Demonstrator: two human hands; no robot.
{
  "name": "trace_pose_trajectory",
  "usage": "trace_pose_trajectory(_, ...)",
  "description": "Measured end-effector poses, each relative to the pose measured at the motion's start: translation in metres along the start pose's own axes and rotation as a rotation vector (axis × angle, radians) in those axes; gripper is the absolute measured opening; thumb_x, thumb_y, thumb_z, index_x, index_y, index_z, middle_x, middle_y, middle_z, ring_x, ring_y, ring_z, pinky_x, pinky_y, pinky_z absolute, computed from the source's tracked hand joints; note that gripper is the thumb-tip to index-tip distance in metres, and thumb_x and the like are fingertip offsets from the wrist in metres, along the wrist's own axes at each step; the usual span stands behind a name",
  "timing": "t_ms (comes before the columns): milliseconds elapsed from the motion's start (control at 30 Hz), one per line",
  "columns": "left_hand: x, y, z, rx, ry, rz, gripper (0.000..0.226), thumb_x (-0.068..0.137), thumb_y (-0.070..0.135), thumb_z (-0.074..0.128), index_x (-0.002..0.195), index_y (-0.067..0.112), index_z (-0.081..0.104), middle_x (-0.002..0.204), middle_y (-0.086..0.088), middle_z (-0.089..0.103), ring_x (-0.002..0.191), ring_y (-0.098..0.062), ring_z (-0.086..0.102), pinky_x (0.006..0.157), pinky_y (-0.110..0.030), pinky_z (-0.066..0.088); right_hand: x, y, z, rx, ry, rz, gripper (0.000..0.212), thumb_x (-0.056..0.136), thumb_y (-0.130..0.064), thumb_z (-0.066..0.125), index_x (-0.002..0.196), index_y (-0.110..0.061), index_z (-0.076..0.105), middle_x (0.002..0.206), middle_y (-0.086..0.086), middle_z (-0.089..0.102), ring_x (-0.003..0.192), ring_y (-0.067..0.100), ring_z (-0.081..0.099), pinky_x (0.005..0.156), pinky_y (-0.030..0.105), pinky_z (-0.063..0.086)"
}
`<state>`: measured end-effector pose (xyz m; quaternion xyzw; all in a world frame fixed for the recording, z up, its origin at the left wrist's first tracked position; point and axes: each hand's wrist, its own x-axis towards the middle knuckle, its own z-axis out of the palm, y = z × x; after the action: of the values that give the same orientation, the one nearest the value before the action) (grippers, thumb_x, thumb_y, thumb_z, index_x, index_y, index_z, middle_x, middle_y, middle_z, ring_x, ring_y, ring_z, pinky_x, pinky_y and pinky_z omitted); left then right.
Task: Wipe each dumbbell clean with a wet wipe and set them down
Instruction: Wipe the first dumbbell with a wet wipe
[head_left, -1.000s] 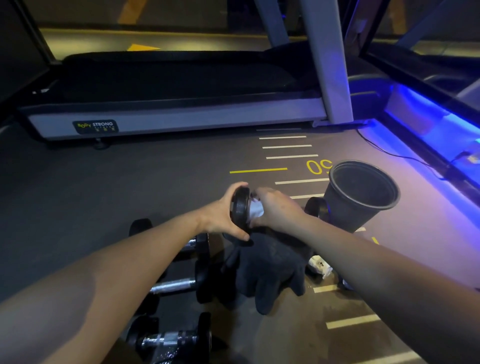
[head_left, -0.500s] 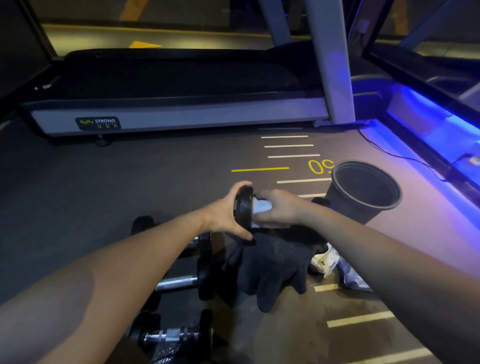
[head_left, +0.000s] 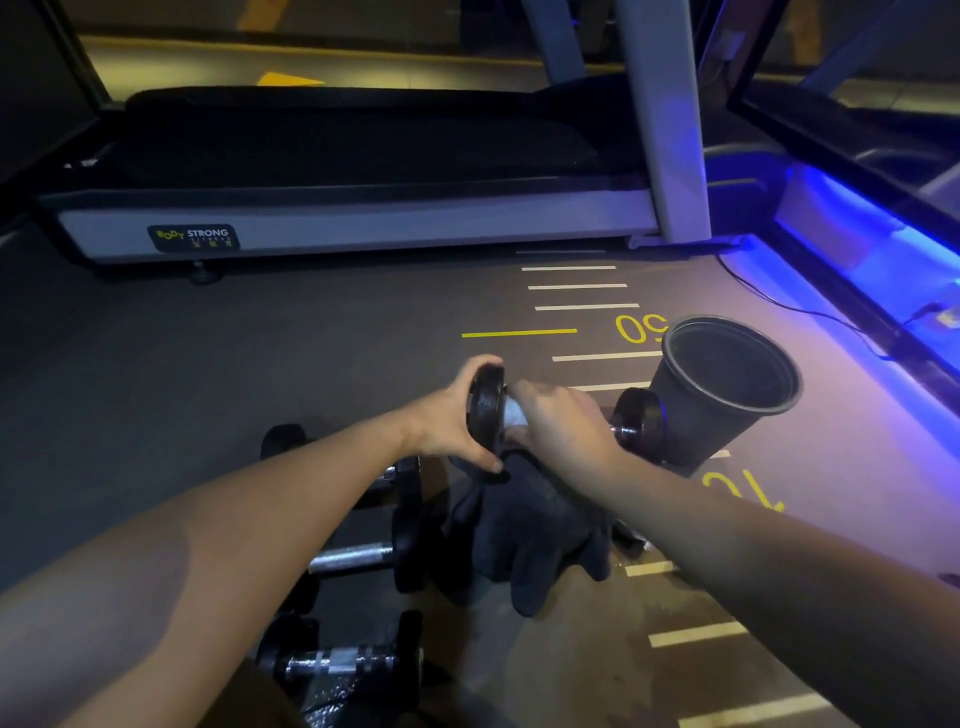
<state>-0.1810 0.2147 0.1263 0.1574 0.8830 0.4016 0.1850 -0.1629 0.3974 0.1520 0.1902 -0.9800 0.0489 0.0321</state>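
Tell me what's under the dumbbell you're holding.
A dark cloth lies on the floor under the held dumbbell. The right hand presses a white wipe on its handle. What's beneath the cloth is hidden.

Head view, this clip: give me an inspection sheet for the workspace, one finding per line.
Surface: dark gym floor with white and yellow ruler markings.
Job's things: held dumbbell raised level; white wet wipe on its handle; further dumbbells lie on the floor.
Clutter: black gloves beneath the hands; black bucket, tilted.
Hands: left hand grips one end plate; right hand presses the wipe around the handle.
Cables: black cable runs along the floor toward the blue-lit wall.
Surroundings: treadmill ahead; blue light strip at right.
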Motion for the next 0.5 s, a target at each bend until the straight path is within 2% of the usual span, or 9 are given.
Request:
trace_pose_trajectory(67,0.000,0.002,0.000,0.011,0.003,0.005,0.125,0.059,0.021,0.098,0.150,0.036,0.014,0.140,0.004,0.045,0.126,-0.017,0.051,0.107,-0.028,0.043,-0.002,0.000,0.004,0.000,0.018,-0.010,0.038,0.085,-0.037,0.067,0.114,-0.016,0.056,0.112,0.005,0.068,0.107,0.032,0.063,0.076,0.038,0.042)
trace_pose_trajectory(133,-0.002,0.004,0.000,0.028,0.011,0.000,0.123,0.060,0.023,0.098,0.150,0.037,0.015,0.140,0.005,0.044,0.125,-0.018,0.052,0.107,-0.030,0.043,0.005,0.005,-0.003,0.074,-0.048,0.025,0.042,0.080,-0.040,0.072,0.114,-0.018,0.060,0.109,0.008,0.069,0.105,0.033,0.063,0.076,0.037,0.043)
trace_pose_trajectory(200,-0.004,0.007,0.001,0.056,0.028,-0.009,0.121,0.060,0.026,0.097,0.147,0.041,0.015,0.139,0.004,0.047,0.122,-0.020,0.054,0.105,-0.034,0.045,0.017,0.010,-0.012,0.192,-0.146,0.066,0.047,0.071,-0.044,0.081,0.108,-0.019,0.068,0.098,0.008,0.071,0.095,0.030,0.063,0.070,0.035,0.044)
trace_pose_trajectory(267,-0.005,0.007,0.003,0.070,0.036,0.004,0.120,0.057,0.030,0.096,0.143,0.046,0.014,0.140,-0.001,0.049,0.121,-0.024,0.055,0.106,-0.040,0.047,0.026,0.016,-0.021,0.295,-0.259,0.082,0.050,0.065,-0.044,0.087,0.100,-0.012,0.072,0.083,0.008,0.066,0.077,0.022,0.057,0.060,0.032,0.037)
trace_pose_trajectory(367,-0.006,0.007,0.006,0.061,0.032,0.021,0.118,0.056,0.031,0.095,0.140,0.049,0.014,0.142,-0.002,0.047,0.125,-0.023,0.052,0.108,-0.042,0.045,0.031,0.022,-0.028,0.370,-0.376,0.110,0.051,0.066,-0.040,0.090,0.098,-0.006,0.070,0.073,0.005,0.054,0.067,0.019,0.046,0.055,0.031,0.031)
trace_pose_trajectory(500,-0.006,0.006,0.004,0.028,0.033,0.055,0.118,0.056,0.027,0.096,0.141,0.046,0.016,0.145,0.000,0.042,0.132,-0.019,0.047,0.113,-0.038,0.041,0.026,0.019,-0.023,0.378,-0.329,0.125,0.047,0.066,-0.041,0.089,0.097,-0.013,0.068,0.075,0.000,0.059,0.072,0.021,0.054,0.059,0.031,0.040)
